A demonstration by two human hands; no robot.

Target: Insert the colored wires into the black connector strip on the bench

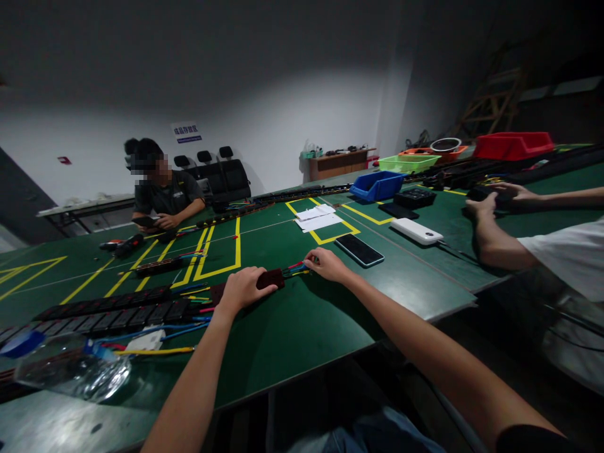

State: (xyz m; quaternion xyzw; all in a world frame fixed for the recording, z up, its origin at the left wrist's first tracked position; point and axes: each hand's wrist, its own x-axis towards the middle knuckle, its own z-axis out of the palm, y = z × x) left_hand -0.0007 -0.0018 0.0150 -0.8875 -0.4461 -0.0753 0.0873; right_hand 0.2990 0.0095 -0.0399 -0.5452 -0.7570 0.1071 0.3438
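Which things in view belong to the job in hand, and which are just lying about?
In hand:
dark red block, under the left hand
coloured wires at its end, pinched in the right hand

Apparently just lying about:
phone
white device
papers
plastic bottle

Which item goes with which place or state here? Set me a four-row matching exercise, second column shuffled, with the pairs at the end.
Column one:
1. white papers
2. left hand
3. white power bank
4. right hand

Column two:
A. dark cable at one end
B. lying among yellow lines
C. fingers at coloured wires
D. over a dark red block

Pairs: 1-B, 2-D, 3-A, 4-C
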